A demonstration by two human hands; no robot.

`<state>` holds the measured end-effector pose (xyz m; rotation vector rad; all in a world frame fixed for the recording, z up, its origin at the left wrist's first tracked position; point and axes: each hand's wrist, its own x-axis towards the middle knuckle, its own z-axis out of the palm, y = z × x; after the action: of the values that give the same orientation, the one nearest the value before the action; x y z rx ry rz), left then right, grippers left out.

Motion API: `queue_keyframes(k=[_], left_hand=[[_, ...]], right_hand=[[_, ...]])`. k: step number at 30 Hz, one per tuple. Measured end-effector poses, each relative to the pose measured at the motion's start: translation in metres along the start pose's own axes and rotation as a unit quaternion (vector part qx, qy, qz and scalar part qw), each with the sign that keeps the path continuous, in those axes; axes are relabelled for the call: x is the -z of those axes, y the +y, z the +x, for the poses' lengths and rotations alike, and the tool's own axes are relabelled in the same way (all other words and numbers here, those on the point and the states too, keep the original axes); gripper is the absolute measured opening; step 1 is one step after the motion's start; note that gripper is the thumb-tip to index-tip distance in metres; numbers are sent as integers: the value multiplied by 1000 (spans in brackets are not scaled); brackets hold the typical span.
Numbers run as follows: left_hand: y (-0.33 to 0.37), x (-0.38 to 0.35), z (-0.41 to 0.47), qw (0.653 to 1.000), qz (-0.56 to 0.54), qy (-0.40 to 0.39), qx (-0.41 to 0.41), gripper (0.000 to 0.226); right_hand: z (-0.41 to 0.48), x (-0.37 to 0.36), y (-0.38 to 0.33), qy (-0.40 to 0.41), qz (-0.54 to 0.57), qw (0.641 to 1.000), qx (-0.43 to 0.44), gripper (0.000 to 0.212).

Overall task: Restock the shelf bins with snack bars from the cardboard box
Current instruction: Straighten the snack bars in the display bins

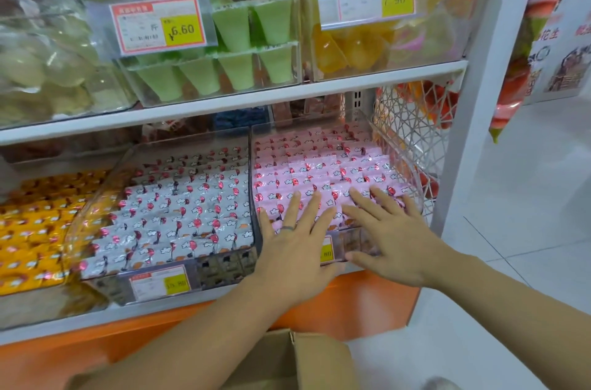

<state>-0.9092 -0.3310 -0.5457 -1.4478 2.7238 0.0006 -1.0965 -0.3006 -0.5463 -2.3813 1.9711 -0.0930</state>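
Pink-wrapped snack bars fill a clear shelf bin at the right of the lower shelf. My left hand lies flat with spread fingers on the front rows of the pink bars. Beside it, my right hand also rests flat on the bars, fingers straight, near the bin's front right corner. Neither hand holds a bar. The cardboard box stands on the floor below my arms, its flap up; its inside is hidden.
A bin of white-wrapped bars sits left of the pink one, and yellow-wrapped bars lie further left. Upper-shelf bins hold green cones and yellow jelly cups. A white post borders the shelf on the right; tiled floor lies beyond.
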Motion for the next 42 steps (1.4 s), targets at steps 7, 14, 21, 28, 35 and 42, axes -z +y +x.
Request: queue_keyframes(k=[7, 14, 21, 28, 35, 42], left_hand=[[-3, 19, 1, 998, -48, -32, -5, 85], [6, 7, 23, 999, -39, 7, 28, 83], [4, 1, 11, 999, 3, 51, 2, 91], [3, 15, 14, 999, -44, -22, -3, 93], [-8, 34, 33, 995, -100, -14, 24, 60], [-7, 28, 39, 997, -75, -10, 20, 54]], right_hand=[[-10, 19, -1, 27, 17, 999, 5, 104], [16, -1, -5, 67, 6, 997, -26, 112], [15, -1, 2, 112, -8, 994, 15, 84], [19, 21, 9, 18, 11, 1000, 10, 94], [30, 24, 10, 11, 31, 999, -28, 128], [38, 24, 14, 24, 7, 1000, 2, 113]])
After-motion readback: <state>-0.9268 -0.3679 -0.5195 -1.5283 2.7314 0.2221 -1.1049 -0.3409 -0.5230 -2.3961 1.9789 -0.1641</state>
